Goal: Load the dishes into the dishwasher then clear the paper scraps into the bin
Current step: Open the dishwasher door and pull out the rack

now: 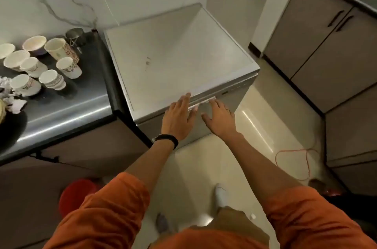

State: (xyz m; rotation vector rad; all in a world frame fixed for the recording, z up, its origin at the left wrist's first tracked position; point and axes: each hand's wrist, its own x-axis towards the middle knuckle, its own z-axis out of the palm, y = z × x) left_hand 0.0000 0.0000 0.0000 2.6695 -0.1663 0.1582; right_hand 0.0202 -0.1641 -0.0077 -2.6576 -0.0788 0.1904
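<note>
Kitchen: dishwasher point(179, 55) sitting closed.
Left hand point(179, 115) and right hand point(220, 119) are reaching its handle point(202, 103), fingers extended, apparently just touching.

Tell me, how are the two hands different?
The left hand has a black band at its wrist; the right hand has none, but wears a thin ring. The left hand's fingers reach the top edge of the dishwasher; the right hand's fingertips lie lower, on the handle. Both are open, fingers straight, at the closed door.
</note>
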